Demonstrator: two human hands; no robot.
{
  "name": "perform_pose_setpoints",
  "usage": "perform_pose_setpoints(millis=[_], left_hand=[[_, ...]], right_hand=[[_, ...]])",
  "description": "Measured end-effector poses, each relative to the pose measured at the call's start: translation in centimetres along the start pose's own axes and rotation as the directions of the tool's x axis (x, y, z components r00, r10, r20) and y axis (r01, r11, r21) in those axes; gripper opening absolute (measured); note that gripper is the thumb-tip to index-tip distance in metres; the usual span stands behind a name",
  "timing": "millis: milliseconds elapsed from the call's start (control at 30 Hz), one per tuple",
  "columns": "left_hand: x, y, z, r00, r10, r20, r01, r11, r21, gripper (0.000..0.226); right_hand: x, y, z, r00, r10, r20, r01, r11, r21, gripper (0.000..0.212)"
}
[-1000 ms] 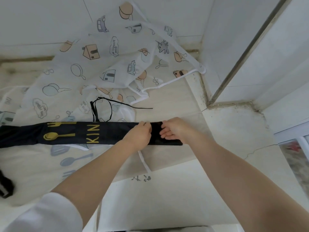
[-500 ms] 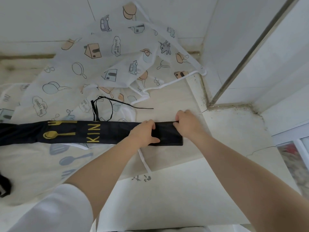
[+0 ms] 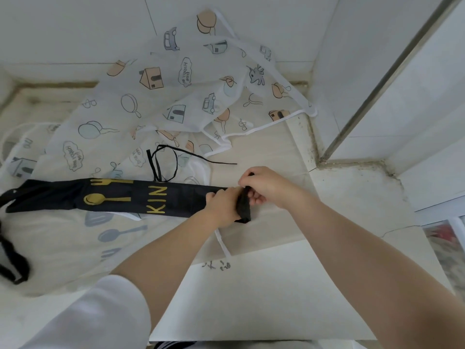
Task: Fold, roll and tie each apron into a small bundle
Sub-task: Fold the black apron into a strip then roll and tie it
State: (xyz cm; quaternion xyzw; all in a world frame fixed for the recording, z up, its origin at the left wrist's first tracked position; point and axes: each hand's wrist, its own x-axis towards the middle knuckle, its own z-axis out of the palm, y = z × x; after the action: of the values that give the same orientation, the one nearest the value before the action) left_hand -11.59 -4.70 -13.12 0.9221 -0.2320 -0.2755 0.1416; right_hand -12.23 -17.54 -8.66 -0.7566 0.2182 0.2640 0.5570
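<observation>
We grip with both hands the right end of the black apron, whose long strip runs leftward across the counter.

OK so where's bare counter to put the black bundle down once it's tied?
Bare counter lies near you, between both forearms, and right of the right hand toward the wall corner. Left and behind the black apron, the printed white apron covers everything.

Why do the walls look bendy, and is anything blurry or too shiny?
Head view: the wide lens bows the wall's tile lines and metal strip. Light is soft and even, with no glare and only faint shadows. The black apron's gold print is sharp; the hands look slightly soft, and the sleeve nearest the camera is blurriest.
</observation>
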Motion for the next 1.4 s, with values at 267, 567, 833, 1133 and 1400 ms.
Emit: perform_pose_setpoints(millis=[267, 567, 833, 1133, 1400], left_hand=[[-1.7, -5.1, -2.5, 0.988, 0.069, 0.137, -0.062, 0.997, -0.055, 0.024], [-3.1, -6.2, -2.1, 0.995, -0.086, 0.045, 0.082, 0.993, 0.088, 0.040], [-3.2, -6.3, -1.9, 0.999, -0.053, 0.014, 0.052, 0.996, 0.072, 0.023], [-3.5, -7.1, -2.3, 1.000, 0.009, 0.023, -0.011, 0.999, 0.052, 0.020], [-3.0, -6.8, -2.4, 0.999, -0.036, 0.035, 0.036, 0.999, 0.019, 0.018]], right_hand=[[2.1, 0.7, 3.3, 1.000, 0.002, 0.017, 0.003, 0.959, -0.282, 0.025], [3.2, -0.1, 6.3, 0.956, -0.100, -0.276, -0.163, 0.602, -0.781, 0.043], [2.9, -1.2, 4.9, 0.980, 0.042, -0.196, -0.178, 0.632, -0.754, 0.051], [1.4, -5.9, 5.2, 0.998, -0.017, 0.065, 0.062, 0.585, -0.809, 0.031], [3.7, -4.3, 4.8, 0.996, 0.091, 0.012, -0.022, 0.364, -0.931, 0.029]])
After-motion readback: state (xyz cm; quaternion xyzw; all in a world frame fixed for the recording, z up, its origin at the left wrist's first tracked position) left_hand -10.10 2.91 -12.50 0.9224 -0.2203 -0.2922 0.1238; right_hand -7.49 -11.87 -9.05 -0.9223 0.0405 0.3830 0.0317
